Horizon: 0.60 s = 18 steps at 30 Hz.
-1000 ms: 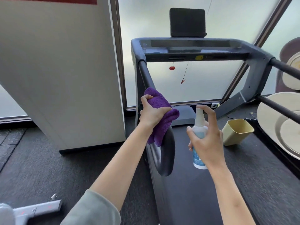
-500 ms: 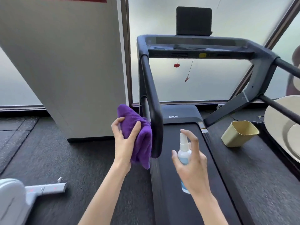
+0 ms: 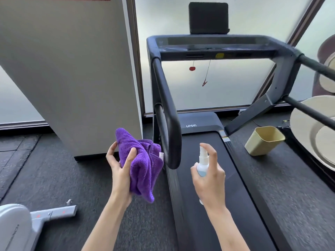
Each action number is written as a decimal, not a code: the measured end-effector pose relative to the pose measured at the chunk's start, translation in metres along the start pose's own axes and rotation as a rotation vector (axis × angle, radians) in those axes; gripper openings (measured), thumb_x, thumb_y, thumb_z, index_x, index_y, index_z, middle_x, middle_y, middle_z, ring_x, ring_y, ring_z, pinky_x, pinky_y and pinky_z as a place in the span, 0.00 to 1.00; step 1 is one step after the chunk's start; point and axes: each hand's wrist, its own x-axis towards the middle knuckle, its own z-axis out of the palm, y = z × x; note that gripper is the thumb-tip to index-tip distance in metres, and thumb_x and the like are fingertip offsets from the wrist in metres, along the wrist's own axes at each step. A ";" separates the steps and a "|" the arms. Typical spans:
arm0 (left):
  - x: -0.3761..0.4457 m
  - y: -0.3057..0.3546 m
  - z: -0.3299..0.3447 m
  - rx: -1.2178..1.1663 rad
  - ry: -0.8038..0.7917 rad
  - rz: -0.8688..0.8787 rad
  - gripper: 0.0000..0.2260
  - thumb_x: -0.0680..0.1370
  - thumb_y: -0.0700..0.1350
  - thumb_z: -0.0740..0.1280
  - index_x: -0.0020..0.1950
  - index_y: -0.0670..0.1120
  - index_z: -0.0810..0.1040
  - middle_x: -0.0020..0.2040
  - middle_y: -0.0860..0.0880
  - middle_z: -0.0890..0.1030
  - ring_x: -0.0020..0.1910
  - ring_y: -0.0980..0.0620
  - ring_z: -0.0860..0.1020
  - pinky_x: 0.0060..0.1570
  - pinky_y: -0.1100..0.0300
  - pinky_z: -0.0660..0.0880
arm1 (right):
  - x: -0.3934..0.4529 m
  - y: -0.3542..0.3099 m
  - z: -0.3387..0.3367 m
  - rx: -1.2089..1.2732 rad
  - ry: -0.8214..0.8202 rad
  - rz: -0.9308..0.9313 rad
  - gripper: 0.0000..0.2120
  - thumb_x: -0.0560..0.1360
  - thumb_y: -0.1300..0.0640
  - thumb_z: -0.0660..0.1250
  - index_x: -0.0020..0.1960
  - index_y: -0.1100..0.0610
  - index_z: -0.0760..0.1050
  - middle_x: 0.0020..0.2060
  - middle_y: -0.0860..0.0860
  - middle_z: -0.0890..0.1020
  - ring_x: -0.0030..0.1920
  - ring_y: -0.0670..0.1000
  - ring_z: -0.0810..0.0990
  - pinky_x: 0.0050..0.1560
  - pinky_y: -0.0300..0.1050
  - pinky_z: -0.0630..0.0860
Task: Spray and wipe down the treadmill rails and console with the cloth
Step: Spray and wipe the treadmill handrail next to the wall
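Cloth, purple and bunched, sits in your left hand at lower centre of the frame, your fingers closed around its left side and its folds hanging down below your palm. It is just left of the treadmill's left rail, beside the rail's rounded lower end; whether cloth and rail touch is unclear. Your right hand is wrapped around a small white spray bottle, held upright over the dark treadmill belt, with your index finger resting on top of the nozzle, which faces the left rail. The console spans the upper centre of the frame, with a black screen standing on it and a red safety clip dangling below on a cord. The right rail runs out toward the right edge. A tan bin lies tilted on the floor mat at right of the belt. At lower left, 1 white machine base shows partly.
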 end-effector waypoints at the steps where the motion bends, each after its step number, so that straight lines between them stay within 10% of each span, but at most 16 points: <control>1: 0.001 0.001 0.002 0.007 0.009 0.008 0.30 0.63 0.61 0.74 0.62 0.64 0.66 0.47 0.58 0.85 0.43 0.56 0.83 0.40 0.63 0.79 | 0.000 -0.001 0.000 -0.004 0.007 -0.020 0.31 0.74 0.68 0.67 0.66 0.39 0.63 0.40 0.44 0.74 0.34 0.45 0.73 0.39 0.41 0.72; 12: 0.024 0.000 0.097 0.363 -0.061 0.244 0.38 0.69 0.53 0.77 0.70 0.60 0.56 0.70 0.48 0.70 0.65 0.54 0.73 0.68 0.51 0.69 | 0.004 0.001 -0.004 -0.019 0.096 -0.018 0.30 0.74 0.68 0.70 0.66 0.42 0.64 0.40 0.37 0.74 0.34 0.45 0.76 0.36 0.37 0.72; 18: 0.015 -0.028 0.122 0.666 0.055 0.444 0.40 0.66 0.64 0.72 0.73 0.67 0.56 0.68 0.56 0.70 0.56 0.62 0.72 0.51 0.61 0.70 | 0.007 0.016 -0.006 -0.022 0.105 -0.005 0.31 0.73 0.68 0.71 0.66 0.42 0.65 0.38 0.38 0.74 0.36 0.45 0.77 0.35 0.34 0.73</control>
